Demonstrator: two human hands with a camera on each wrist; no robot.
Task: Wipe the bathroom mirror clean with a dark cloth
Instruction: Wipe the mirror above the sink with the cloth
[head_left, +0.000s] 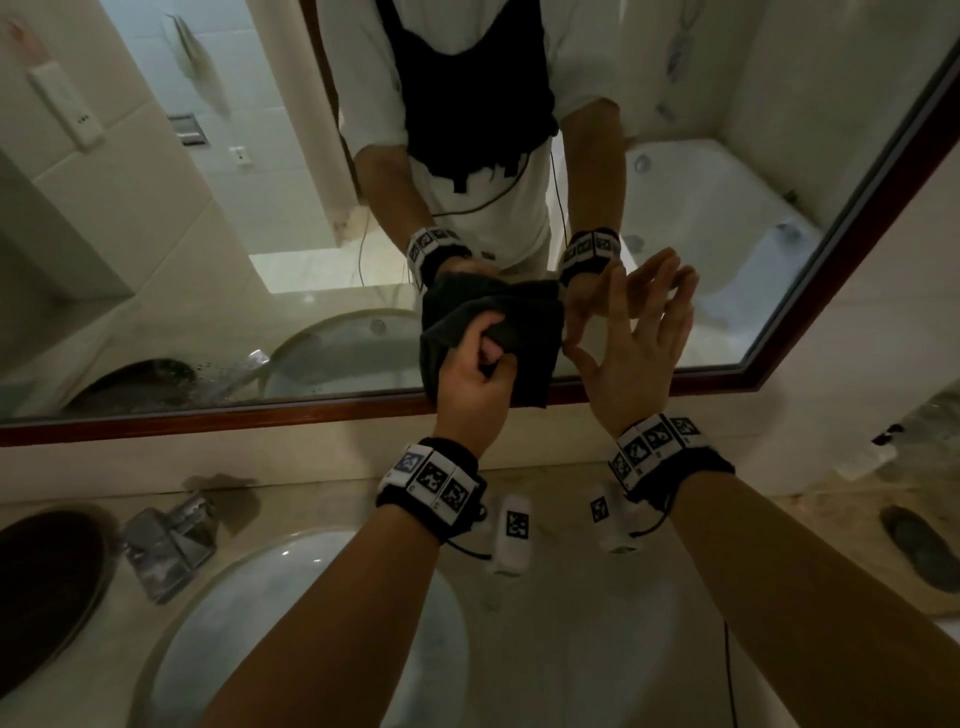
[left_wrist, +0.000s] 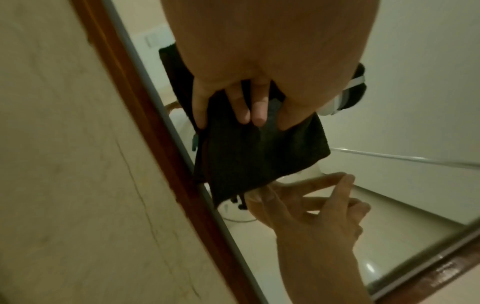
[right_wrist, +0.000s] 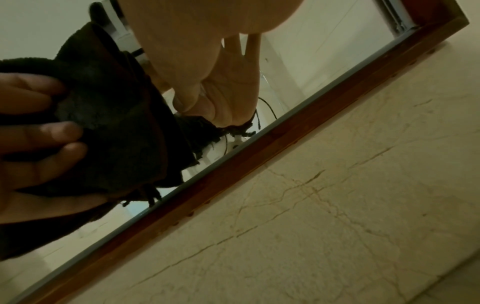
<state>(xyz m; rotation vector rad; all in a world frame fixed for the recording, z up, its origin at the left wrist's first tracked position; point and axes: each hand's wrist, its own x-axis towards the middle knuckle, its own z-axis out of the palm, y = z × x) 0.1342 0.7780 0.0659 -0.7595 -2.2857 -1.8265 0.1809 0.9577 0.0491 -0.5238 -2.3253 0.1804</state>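
dark cloth (head_left: 493, 322) (lower edge hidden)

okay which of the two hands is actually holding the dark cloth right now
The left hand: its fingers curl round the dark cloth at the mirror. The right hand is spread and holds nothing.

Bathroom; wood-framed wall mirror (head_left: 675, 382) above a marble counter (head_left: 571, 597) with oval basin (head_left: 291, 597) and chrome tap (head_left: 166, 540) at the basin's left edge; mirror reflects a white bathtub (head_left: 711, 208) and tiled walls (head_left: 171, 171).
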